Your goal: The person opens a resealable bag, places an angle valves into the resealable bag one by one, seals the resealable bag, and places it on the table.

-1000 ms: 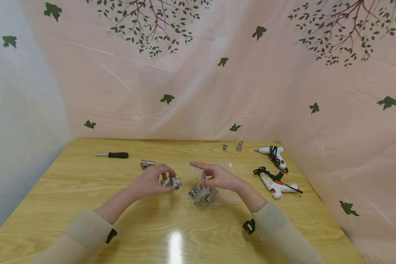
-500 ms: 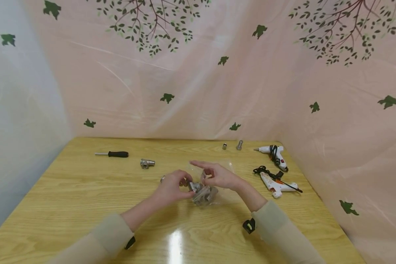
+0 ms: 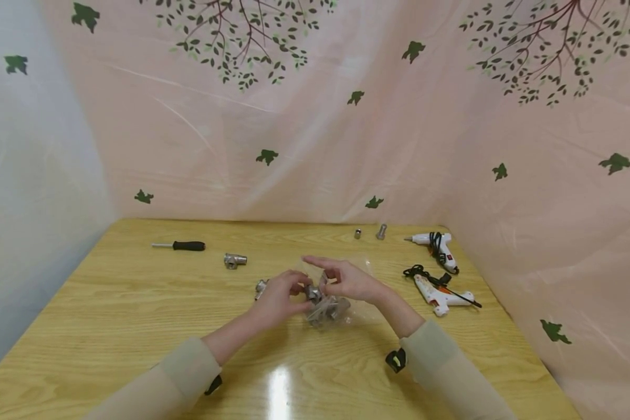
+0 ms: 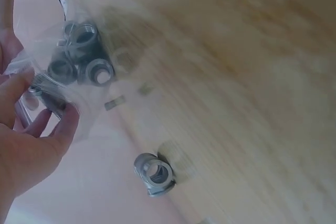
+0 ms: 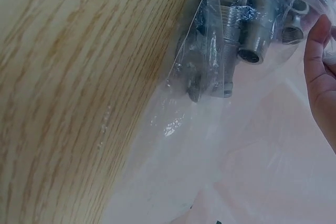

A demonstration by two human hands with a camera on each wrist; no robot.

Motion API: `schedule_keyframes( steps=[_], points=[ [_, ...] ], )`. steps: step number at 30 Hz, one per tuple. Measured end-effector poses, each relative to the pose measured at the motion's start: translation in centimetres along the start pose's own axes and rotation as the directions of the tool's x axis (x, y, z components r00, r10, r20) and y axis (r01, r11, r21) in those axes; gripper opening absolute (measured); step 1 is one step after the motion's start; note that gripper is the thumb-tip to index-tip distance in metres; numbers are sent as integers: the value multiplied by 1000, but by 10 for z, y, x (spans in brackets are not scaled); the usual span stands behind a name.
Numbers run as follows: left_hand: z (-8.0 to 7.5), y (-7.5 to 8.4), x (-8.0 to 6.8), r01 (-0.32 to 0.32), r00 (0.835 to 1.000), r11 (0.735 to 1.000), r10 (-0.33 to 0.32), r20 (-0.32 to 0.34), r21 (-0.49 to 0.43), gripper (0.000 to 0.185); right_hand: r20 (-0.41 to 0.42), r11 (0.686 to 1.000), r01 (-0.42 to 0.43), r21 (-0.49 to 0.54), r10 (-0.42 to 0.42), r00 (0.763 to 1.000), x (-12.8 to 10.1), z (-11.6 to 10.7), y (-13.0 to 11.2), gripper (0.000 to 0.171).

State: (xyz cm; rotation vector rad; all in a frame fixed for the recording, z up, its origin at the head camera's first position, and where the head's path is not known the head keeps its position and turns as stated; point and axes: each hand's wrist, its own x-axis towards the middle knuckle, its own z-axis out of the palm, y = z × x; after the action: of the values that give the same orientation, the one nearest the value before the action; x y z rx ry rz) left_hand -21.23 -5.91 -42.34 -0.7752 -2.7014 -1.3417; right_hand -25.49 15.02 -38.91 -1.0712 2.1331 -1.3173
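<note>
In the head view a clear plastic bag (image 3: 357, 315) of grey metal pipe fittings (image 5: 257, 30) lies mid-table. My right hand (image 3: 349, 282) pinches the bag at its upper edge, index finger pointing out to the left. My left hand (image 3: 280, 297) is at the bag's mouth from the left. Its thumb and fingers close round a metal pipe fitting (image 4: 51, 99), partly hidden by fingers and film. Beside the left hand one tee fitting (image 3: 261, 287) rests on the table, half covered by the hand in the head view. Farther back lies another tee fitting (image 3: 234, 261).
A black-handled screwdriver (image 3: 188, 246) lies at the back left. Toward the back right are a small metal nut-like piece (image 3: 357, 234) and a bolt-like fitting (image 3: 381, 231). Two glue guns (image 3: 437, 248) with black cords lie by the right edge. A patterned curtain (image 3: 315, 146) hangs behind the table.
My left hand has let go of a tee fitting on the table and moved right to the bag, gripping a fitting there. My right hand has stayed in place on the bag.
</note>
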Motion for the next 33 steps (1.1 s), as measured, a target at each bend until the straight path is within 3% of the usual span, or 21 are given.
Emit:
schedule_keyframes(
  steps=[4,11,22,33],
  points=[
    [-4,-6,-2,-48,998,999,48,33,-2,46,-7,1000,-1,-10,1,1000,-1,0,0,68],
    [-20,-7,-5,-55,998,998,56,26,-32,49,0,1000,1,-4,-1,1000,-1,-1,2,66],
    [-64,-9,-5,-85,996,995,86,-13,53,46,-6,1000,4,18,-4,1000,-1,-1,4,68],
    [-111,-52,-3,-96,995,978,98,-6,183,53,-1,1000,-9,-1,9,1000,-8,1,-19,64]
  ],
)
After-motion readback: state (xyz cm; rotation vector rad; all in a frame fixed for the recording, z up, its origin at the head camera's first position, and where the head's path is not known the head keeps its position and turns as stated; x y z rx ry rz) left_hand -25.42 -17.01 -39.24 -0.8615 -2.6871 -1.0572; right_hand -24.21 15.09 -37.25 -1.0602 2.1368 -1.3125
